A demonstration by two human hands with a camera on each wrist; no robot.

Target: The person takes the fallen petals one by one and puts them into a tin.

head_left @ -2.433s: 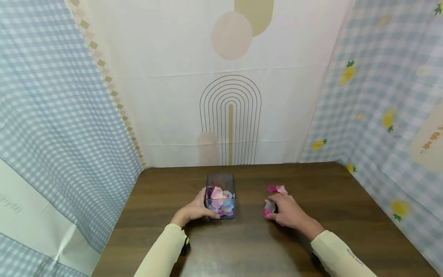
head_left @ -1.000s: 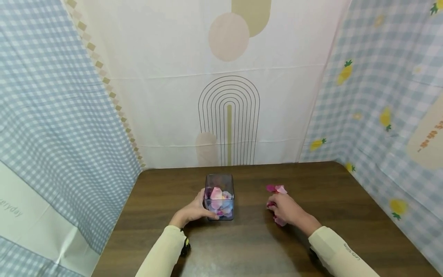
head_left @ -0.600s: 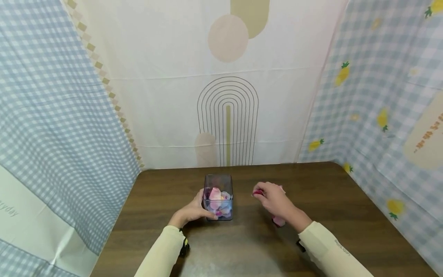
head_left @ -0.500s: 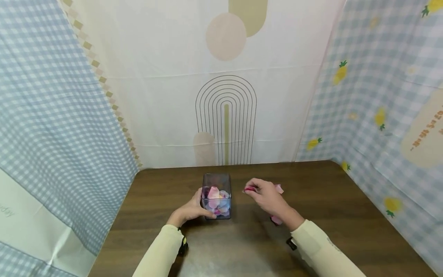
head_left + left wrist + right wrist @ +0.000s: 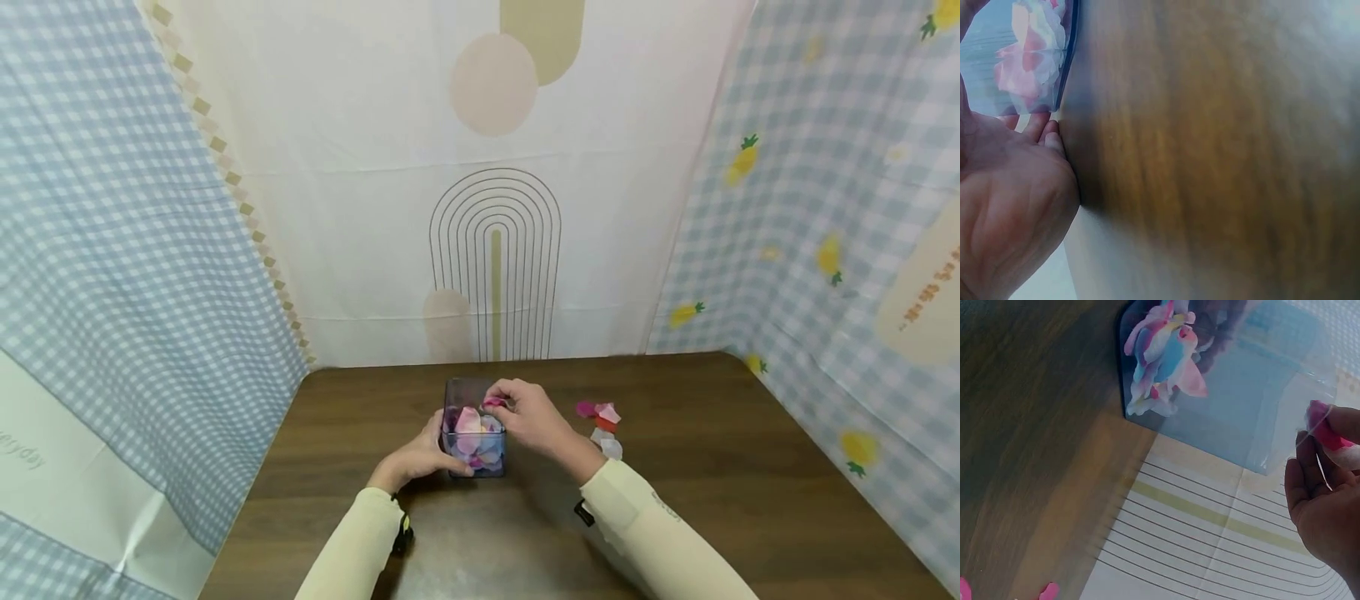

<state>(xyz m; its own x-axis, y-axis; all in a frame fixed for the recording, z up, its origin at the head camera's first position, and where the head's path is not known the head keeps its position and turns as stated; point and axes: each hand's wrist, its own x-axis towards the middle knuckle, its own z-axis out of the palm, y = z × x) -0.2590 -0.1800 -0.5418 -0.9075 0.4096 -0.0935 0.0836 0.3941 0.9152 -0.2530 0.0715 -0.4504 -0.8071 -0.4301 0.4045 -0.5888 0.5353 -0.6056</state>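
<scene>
Fingers (image 5: 1296, 481) of the right hand (image 5: 531, 418) pinch a bright pink petal (image 5: 1318, 419) at the open top of a clear box (image 5: 461, 393); the left hand (image 5: 414, 459) grips that box, thumb and fingers spread round its side; inside lies a petal heap (image 5: 468, 422), pink, blue and white; loose petals (image 5: 605, 424) rest farther right on the dark wooden table (image 5: 750, 483); behind hangs a white cloth (image 5: 360, 250) with arched lines.

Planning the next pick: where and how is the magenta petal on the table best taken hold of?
Probably by a light fingertip pinch on its left edge, with the right hand coming down on the side toward the clear box. The magenta petal lies on the table, its left edge free, while the pale pink petal crowds its right side.
</scene>
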